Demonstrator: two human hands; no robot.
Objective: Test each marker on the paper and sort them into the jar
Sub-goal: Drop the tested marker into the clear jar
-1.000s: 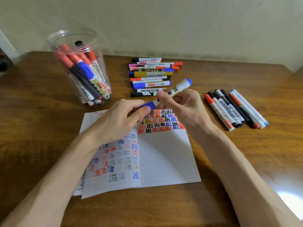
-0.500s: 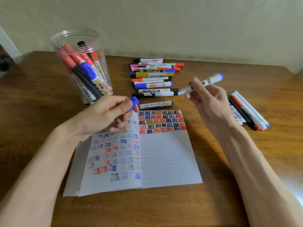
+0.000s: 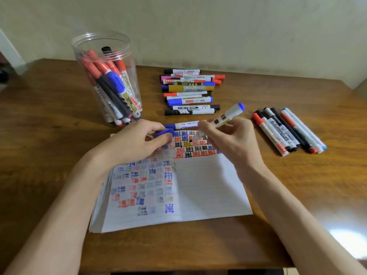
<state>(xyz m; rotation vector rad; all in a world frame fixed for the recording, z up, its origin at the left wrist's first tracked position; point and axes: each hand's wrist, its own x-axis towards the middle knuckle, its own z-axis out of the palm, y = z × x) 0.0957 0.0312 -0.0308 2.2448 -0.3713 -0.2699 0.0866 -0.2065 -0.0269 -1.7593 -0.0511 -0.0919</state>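
My right hand grips an uncapped white marker with a blue end, its tip pointing down just over the coloured marks at the top of the lined paper. My left hand pinches the blue cap at the paper's top left. The clear plastic jar stands upright at the back left with several red, black and blue markers inside.
A row of several markers lies behind the paper, with one blue marker just above the page. Another group of markers lies on the right. The wooden table meets a wall at the back.
The cap came off the marker into my left hand. My right hand swung out to the right, then came back and brought the marker's tip down over the paper.
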